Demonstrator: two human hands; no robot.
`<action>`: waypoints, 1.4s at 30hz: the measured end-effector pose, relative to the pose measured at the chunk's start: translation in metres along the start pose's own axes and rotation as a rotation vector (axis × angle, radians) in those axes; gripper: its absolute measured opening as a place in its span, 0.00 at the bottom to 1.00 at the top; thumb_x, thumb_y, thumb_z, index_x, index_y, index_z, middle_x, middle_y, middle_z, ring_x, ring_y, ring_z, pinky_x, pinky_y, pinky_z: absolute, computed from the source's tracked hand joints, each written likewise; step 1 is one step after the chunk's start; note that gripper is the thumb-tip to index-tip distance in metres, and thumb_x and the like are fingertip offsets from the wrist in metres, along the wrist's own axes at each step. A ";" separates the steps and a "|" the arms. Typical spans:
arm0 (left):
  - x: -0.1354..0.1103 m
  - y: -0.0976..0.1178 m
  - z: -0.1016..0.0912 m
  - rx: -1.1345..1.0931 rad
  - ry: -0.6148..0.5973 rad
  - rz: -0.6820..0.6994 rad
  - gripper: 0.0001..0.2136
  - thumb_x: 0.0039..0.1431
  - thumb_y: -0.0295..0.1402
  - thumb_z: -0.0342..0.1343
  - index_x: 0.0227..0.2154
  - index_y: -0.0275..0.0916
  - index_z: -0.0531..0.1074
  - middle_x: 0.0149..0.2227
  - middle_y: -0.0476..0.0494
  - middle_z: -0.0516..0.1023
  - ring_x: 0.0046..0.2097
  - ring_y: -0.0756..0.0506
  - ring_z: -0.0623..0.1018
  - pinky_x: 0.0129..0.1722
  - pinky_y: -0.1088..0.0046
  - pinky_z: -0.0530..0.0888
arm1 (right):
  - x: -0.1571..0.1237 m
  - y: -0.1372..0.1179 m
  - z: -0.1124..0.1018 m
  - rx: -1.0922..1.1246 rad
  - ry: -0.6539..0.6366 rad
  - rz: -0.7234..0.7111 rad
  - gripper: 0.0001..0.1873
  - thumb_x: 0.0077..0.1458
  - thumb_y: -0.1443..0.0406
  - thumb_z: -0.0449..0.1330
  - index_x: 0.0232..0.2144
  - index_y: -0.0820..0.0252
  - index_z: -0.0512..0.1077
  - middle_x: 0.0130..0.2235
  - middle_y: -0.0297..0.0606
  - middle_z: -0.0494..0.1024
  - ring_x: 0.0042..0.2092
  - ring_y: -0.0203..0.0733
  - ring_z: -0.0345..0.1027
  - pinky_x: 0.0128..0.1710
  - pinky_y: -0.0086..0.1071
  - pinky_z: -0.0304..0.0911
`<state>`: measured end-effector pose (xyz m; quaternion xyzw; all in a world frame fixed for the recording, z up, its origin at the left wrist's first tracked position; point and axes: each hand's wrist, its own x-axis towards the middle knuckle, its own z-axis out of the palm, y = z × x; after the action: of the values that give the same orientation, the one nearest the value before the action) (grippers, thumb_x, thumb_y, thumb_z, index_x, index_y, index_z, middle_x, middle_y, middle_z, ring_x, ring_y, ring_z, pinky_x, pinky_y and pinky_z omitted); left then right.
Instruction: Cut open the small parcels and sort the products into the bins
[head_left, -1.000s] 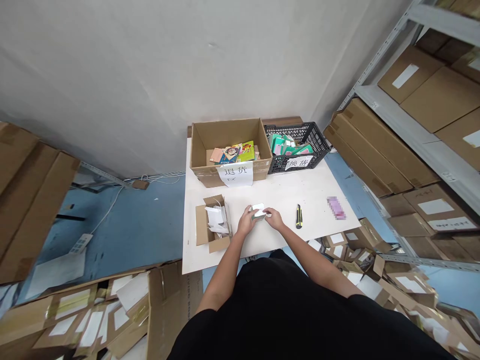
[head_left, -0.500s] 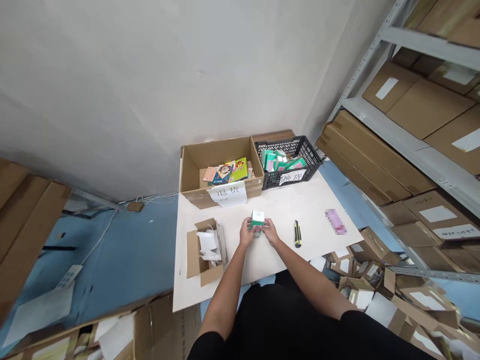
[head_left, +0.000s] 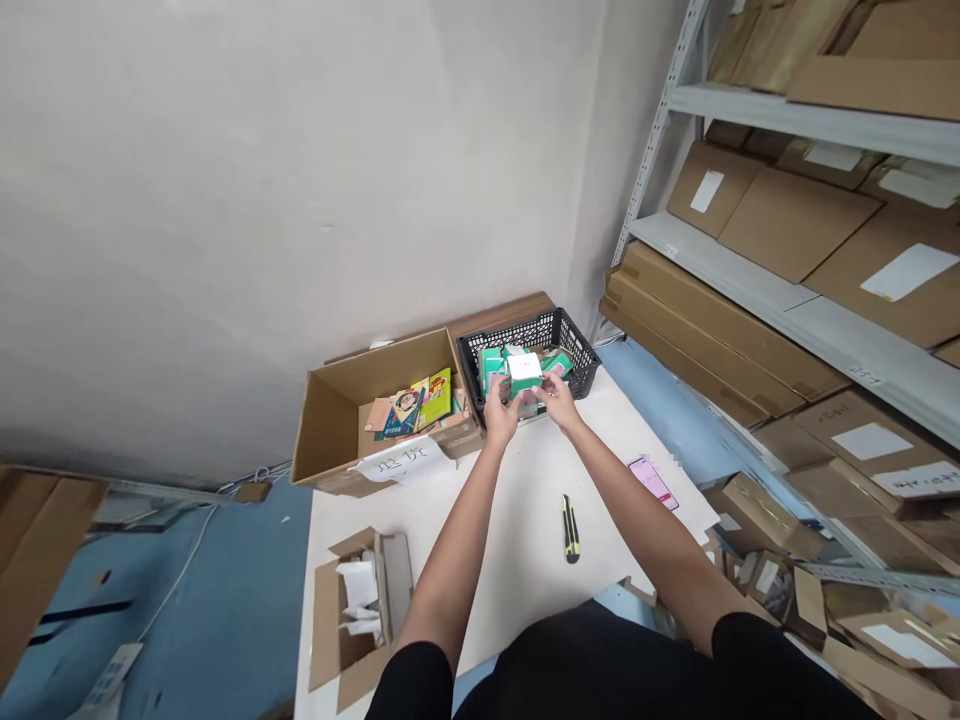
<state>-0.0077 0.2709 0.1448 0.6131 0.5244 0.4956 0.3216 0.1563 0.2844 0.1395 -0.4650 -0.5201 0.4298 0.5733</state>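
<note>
Between my two hands is a small green box with a white top, held up at the front edge of a black plastic crate. My left hand grips its left side and my right hand its right side, fingers closed on it. Behind the held box, several similar green packs lie in the crate. To the left stands a large open cardboard box with a handwritten paper sign on its front. Several colourful booklets lie inside it.
A small opened carton with white paper in it sits at the table's left front. A black and yellow utility knife and a pink-screened phone lie on the white table. Shelves with cartons rise on the right.
Both hands have carried the green box forward from the middle of the table to the black crate. The camera view has shifted toward the right.
</note>
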 end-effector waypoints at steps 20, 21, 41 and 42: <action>-0.103 -0.019 -0.150 0.316 0.063 -0.041 0.23 0.66 0.39 0.55 0.63 0.47 0.71 0.62 0.38 0.75 0.62 0.38 0.76 0.54 0.59 0.80 | -0.041 0.000 0.073 -0.068 -0.036 -0.036 0.31 0.58 0.61 0.60 0.64 0.53 0.69 0.64 0.49 0.73 0.63 0.55 0.69 0.57 0.49 0.73; -0.127 -0.026 -0.170 0.320 0.085 -0.090 0.23 0.66 0.38 0.55 0.63 0.48 0.71 0.62 0.39 0.75 0.60 0.39 0.77 0.52 0.60 0.81 | -0.059 -0.001 0.091 -0.088 -0.091 -0.042 0.31 0.58 0.61 0.60 0.64 0.53 0.69 0.64 0.49 0.73 0.63 0.55 0.69 0.57 0.49 0.73; -0.475 -0.146 -0.348 0.585 -0.229 -0.608 0.18 0.56 0.30 0.67 0.50 0.45 0.78 0.77 0.38 0.55 0.76 0.30 0.55 0.67 0.45 0.68 | -0.437 0.088 0.315 -0.745 -0.735 -0.046 0.30 0.45 0.75 0.67 0.53 0.59 0.79 0.69 0.53 0.66 0.75 0.65 0.48 0.73 0.59 0.48; -0.474 -0.148 -0.343 0.586 -0.196 -0.603 0.14 0.59 0.27 0.63 0.48 0.44 0.79 0.76 0.39 0.57 0.76 0.32 0.56 0.68 0.47 0.67 | -0.443 0.093 0.301 -0.797 -0.726 -0.038 0.31 0.44 0.75 0.68 0.54 0.59 0.79 0.72 0.54 0.62 0.76 0.67 0.43 0.73 0.59 0.47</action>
<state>-0.3602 -0.1918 -0.0147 0.5420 0.7658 0.1489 0.3126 -0.1839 -0.1035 -0.0302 -0.4584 -0.8159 0.3217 0.1438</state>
